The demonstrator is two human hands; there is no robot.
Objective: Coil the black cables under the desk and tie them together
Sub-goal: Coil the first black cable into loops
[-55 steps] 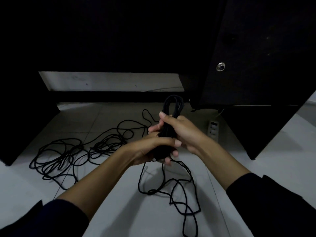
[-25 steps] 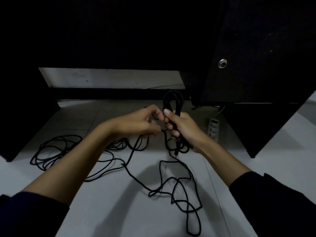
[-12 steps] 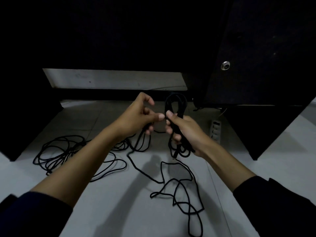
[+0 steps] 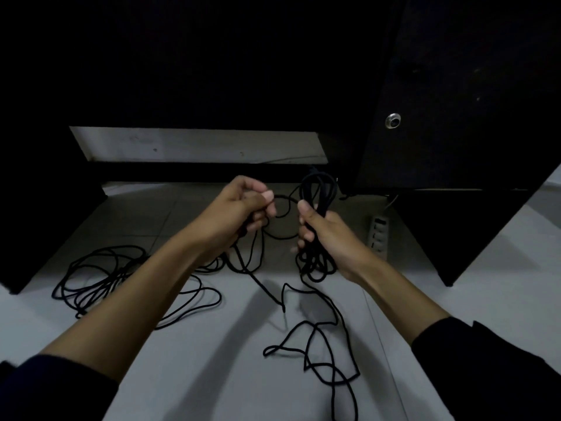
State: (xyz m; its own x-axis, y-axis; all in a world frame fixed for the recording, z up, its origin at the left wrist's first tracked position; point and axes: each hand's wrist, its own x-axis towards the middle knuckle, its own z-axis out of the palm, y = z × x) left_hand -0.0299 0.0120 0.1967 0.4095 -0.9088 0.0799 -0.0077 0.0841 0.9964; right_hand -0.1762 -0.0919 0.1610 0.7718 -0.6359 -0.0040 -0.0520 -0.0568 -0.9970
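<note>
Right hand [image 4: 329,235] is gripping the coiled bundle [image 4: 317,196] upright, fingers curled round it. Left hand [image 4: 243,208] is pinching a loose strand [image 4: 283,197] (thumb against fingers). Remaining cable [image 4: 121,278] is lying tangled on the floor [image 4: 212,375].

A single head-worn wide-angle view looks forward and down from close above the floor [image 4: 182,375], into the dark space under the desk [image 4: 455,101]. Both forearms reach in from the lower corners, and the hands meet near the frame's centre, close to the lens. The floor fills the lower half; the desk's underside and panels fill the upper half.
</note>
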